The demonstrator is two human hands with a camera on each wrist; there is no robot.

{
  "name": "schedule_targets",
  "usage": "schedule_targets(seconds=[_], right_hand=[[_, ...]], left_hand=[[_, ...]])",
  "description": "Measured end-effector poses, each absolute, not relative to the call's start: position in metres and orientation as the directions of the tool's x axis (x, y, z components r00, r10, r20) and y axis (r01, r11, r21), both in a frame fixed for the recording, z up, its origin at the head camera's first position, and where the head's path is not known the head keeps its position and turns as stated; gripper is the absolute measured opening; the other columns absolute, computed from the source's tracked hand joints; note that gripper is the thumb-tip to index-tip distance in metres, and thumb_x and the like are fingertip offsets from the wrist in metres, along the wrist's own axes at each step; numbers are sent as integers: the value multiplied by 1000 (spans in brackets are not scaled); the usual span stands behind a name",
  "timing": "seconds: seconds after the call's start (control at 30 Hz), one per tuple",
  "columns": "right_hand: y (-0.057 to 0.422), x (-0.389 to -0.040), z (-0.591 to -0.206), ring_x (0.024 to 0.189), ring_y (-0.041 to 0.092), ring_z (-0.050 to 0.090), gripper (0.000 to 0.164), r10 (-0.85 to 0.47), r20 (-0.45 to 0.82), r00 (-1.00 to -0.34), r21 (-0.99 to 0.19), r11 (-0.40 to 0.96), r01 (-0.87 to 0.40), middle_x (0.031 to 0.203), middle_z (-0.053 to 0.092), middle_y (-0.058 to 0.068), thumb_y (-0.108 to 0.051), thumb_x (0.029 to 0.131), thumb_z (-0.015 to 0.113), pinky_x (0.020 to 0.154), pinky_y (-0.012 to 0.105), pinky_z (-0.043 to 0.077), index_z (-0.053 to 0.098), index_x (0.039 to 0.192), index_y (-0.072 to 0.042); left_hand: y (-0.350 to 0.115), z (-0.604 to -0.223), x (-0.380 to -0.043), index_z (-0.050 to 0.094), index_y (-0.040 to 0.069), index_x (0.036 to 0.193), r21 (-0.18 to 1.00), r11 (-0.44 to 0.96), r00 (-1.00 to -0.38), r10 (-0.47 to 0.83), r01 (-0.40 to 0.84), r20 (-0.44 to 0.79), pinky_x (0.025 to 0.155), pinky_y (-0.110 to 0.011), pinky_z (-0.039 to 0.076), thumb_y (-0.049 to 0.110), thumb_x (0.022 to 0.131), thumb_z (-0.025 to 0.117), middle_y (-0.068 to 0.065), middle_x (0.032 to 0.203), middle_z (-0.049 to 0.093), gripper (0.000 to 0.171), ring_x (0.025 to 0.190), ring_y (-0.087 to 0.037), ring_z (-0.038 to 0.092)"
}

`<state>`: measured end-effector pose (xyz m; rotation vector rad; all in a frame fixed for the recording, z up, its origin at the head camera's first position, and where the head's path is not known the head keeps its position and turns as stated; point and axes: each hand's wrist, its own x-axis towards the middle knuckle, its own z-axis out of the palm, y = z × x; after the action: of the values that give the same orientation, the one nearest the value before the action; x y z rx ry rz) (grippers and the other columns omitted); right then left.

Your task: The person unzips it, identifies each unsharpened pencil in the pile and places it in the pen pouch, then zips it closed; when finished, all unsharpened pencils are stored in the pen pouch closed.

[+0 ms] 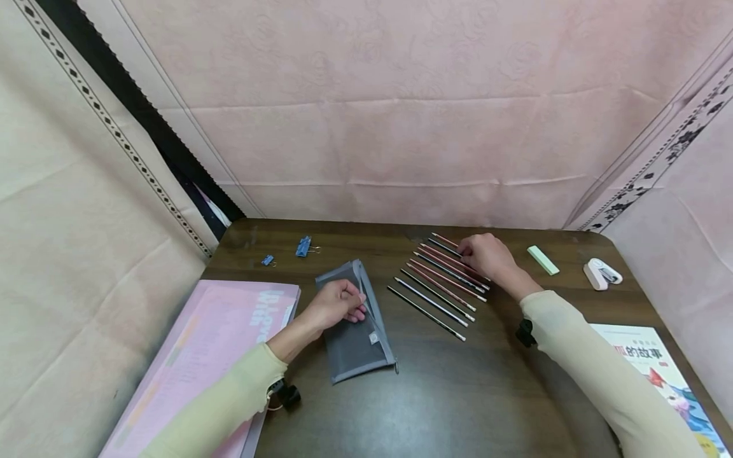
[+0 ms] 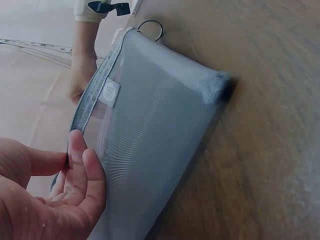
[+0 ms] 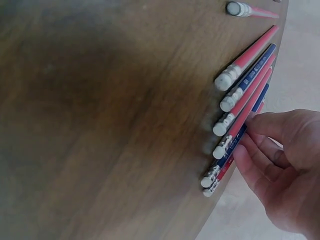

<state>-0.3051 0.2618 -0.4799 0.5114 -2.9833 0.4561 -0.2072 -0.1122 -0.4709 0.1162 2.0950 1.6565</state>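
Head view: bright, even light; diffuse glare on the table's [image 1: 429, 394] near part; soft shadow left of the right sleeve [image 1: 607, 375]. Wrist views: dimmer, hazy, grain blurred. Right wrist: dark shadow patch; pencils [image 3: 244, 115] softly defined.

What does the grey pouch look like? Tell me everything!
It's a long grey pouch that looks like mesh, with a zip along one long edge, a pale label and a ring at one corner. It lies slanted on the brown table, between the pink book and the pencils. The left hand's grip pinches its zip edge; I can't tell how open it is.
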Motion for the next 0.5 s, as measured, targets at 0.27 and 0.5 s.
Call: schedule_targets(seconds=[0.27, 0.5], right_hand=[[262, -306, -466, 84, 22, 68, 14, -318, 128, -939, -272, 900, -342, 90, 73, 6, -13, 84, 69, 78, 46, 55, 73, 97, -12], [244, -293, -434, 77, 16, 67, 16, -320, 274, -907, -431, 802, -413, 85, 72, 2, -9, 82, 73, 69, 35, 56, 72, 98, -11]], left_hand=[[-112, -468, -207, 55, -1, 105, 935, 277, -887, 340, -224, -313, 74, -36, 60, 14, 95, 59, -16, 89, 71, 18, 74, -19, 71], [-113, -462, -207, 55, -1, 104, 938, 278, -892, 339, -210, -300, 74, -35, 60, 15, 95, 59, -15, 87, 71, 18, 75, -20, 71]])
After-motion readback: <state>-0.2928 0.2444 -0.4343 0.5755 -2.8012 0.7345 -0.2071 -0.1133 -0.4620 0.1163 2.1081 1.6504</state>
